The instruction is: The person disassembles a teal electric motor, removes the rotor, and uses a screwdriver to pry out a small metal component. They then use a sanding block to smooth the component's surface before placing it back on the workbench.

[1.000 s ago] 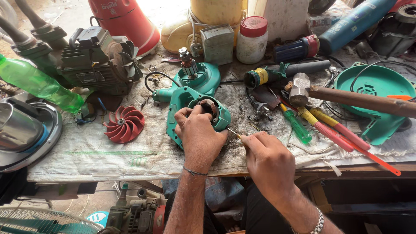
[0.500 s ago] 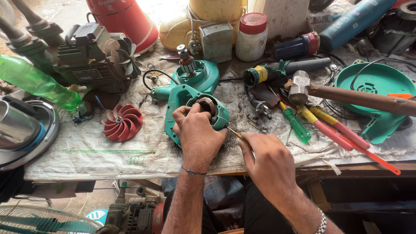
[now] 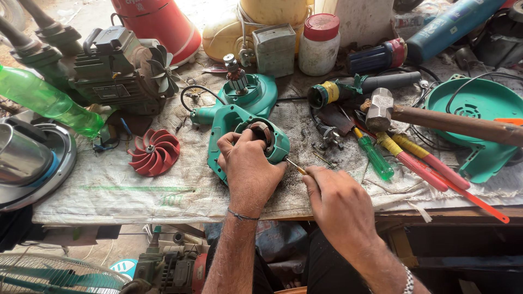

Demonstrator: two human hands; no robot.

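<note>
A teal plastic motor housing half-shell (image 3: 231, 133) is lain near the front edge of the worktop (image 3: 109, 190), on a grey woven sack cloth. It is pinned from above by the left hand (image 3: 248, 166), whose fingers are curled closed over the round motor opening. A thin screwdriver with a yellowish shaft (image 3: 296, 166) is gripped by the closed fingers of the right hand (image 3: 338, 201), its tip set against the shell's right side. The shell is judged light and stiff, its plastic liable to crack under prying; it is best held by the thick rim around the opening. A red plastic impeller (image 3: 154, 152) is seen to its left, a wooden-handled hammer (image 3: 430, 117) towards the right edge.
</note>
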